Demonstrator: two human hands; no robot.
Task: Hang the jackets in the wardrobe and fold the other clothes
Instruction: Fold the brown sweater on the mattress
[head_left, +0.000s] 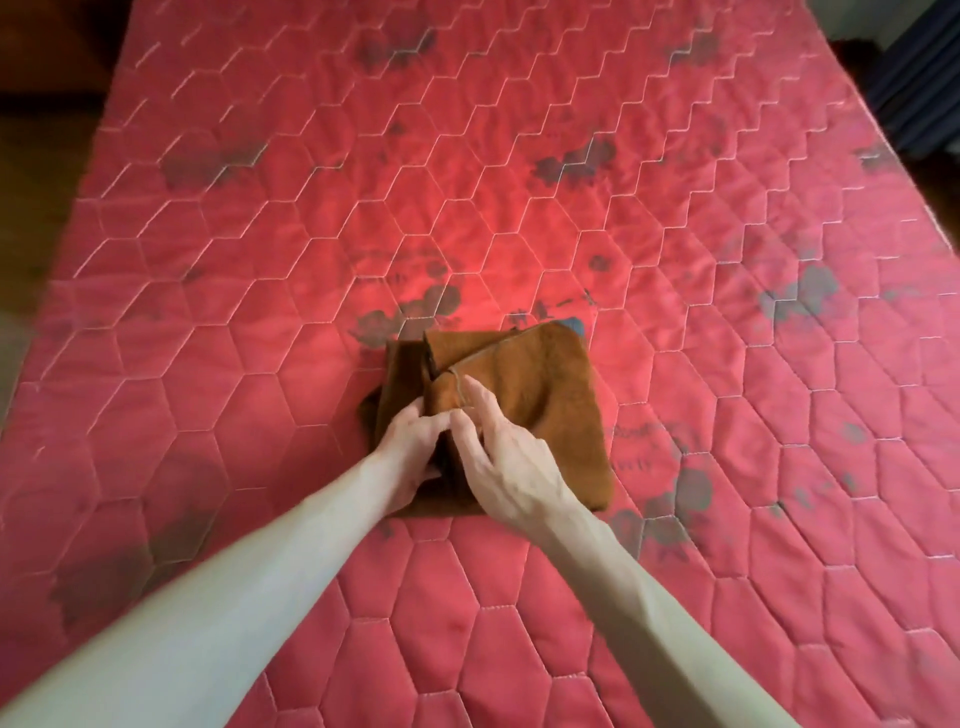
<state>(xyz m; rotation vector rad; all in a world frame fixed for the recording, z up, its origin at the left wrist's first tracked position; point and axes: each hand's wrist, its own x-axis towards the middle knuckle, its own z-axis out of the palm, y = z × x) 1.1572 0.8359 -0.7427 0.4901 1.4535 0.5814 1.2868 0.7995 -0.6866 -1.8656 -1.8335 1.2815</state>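
A brown garment (540, 405) lies folded into a small, roughly square bundle on the red quilted mattress (260, 260), near its middle. My left hand (410, 457) grips the bundle's near left edge, with the fingers curled into the fabric layers. My right hand (504, 467) rests on top of the bundle beside it, fingers spread and pointing away from me, the thumb touching the left hand's fingers. A seam line runs across the top fold just beyond my right fingertips.
The mattress has white hexagon stitching and several dark printed blotches (576, 161). Dark floor shows past its left edge (31, 156). Dark blue fabric (919, 88) hangs at the far right corner.
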